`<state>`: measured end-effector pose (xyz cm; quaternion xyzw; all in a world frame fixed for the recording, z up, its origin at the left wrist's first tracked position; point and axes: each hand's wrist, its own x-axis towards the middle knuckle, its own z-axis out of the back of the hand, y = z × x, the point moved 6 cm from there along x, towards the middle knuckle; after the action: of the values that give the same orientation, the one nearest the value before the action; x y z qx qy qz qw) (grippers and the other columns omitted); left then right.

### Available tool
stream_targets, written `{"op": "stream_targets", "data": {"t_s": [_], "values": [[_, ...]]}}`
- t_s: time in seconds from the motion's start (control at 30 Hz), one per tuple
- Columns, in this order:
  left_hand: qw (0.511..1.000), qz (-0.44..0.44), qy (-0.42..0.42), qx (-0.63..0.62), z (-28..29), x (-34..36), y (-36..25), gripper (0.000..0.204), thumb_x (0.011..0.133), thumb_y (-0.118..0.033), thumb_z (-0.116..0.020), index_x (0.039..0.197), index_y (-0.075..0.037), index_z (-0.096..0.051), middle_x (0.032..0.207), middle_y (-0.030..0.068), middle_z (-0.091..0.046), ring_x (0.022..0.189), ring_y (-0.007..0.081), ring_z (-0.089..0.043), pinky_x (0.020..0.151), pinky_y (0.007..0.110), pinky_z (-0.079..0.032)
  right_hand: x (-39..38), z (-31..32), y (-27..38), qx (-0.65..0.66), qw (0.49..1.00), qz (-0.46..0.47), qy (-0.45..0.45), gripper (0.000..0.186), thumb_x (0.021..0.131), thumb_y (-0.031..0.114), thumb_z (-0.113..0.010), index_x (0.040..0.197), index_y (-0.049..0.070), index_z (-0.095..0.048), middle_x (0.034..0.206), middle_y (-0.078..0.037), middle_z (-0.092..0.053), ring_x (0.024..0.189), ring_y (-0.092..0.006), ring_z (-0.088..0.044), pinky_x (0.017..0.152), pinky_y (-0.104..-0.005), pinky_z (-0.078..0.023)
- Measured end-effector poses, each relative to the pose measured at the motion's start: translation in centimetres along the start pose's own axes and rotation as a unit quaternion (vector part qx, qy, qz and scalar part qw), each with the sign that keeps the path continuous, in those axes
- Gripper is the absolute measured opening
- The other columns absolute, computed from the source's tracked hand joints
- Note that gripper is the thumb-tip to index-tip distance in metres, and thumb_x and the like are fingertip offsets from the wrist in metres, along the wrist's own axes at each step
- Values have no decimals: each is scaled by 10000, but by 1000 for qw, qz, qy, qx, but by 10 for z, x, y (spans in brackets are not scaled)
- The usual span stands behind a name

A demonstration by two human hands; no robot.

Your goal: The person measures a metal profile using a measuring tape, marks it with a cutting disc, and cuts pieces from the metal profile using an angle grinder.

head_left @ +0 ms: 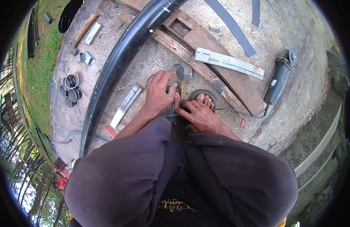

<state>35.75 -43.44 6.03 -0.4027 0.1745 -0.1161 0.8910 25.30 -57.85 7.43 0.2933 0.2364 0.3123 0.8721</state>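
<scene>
My left hand (158, 92) reaches over my left foot, its fingers spread beside the dark sandal tip (173, 87). Nothing shows in its grip, though its underside is hidden. Just beyond its fingertips lie a dark grey round piece (180, 72) and a clear scrap. My right hand (203, 117) rests across my right foot (205, 99), fingers apart and slanting toward the left foot; I see nothing held there. Left of my left hand lies a short metal channel (126, 105) with a red end. An angle grinder (277, 79) rests to the right, its cord running toward my right foot.
A big curved black pipe (120, 56) arcs along the left. Wooden boards (216, 49) carry a galvanised channel (229, 63). Dark strips (233, 28) lie beyond. A hammer (82, 34), metal offcuts (86, 58) and several short pipe rings (71, 90) are at left; grass (42, 72) borders the slab.
</scene>
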Motion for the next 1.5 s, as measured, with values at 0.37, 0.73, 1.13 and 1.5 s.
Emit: {"op": "stream_targets", "data": {"t_s": [0.37,0.73,1.13,1.5], "values": [[973,97,79,-192,2,-9,14,345,955,-180,-747,1230,19,-683,876,107,-733,754,133,-681,706,293,-557,11,-8,0,-29,999,-13,-21,545,708,81,-713,1224,76,-539,1026,-159,-583,993,-353,-654,905,-475,-502],[954,-3,301,6,-5,-14,-23,471,768,-29,-743,1234,-96,-747,1130,134,-607,1058,308,-654,917,406,-529,1,22,-22,324,934,-146,-30,238,979,235,-706,1116,43,-673,893,-166,-698,782,-362,-661,746,-456,-510],[864,-324,293,252,-71,-53,-30,491,672,-145,-783,1160,-137,-730,1083,90,-653,1132,272,-592,1018,430,-420,-16,57,-54,313,898,-254,-177,175,929,112,-739,1032,-5,-660,807,-183,-745,717,-333,-740,661,-420,-555],[866,129,130,-465,19,-12,-59,544,1066,-387,-593,1456,-12,-537,1126,126,-696,854,146,-708,616,289,-533,-1,76,-38,448,842,-197,-226,713,902,437,-826,1417,18,-565,1122,-229,-736,982,-335,-752,834,-464,-573]]}}
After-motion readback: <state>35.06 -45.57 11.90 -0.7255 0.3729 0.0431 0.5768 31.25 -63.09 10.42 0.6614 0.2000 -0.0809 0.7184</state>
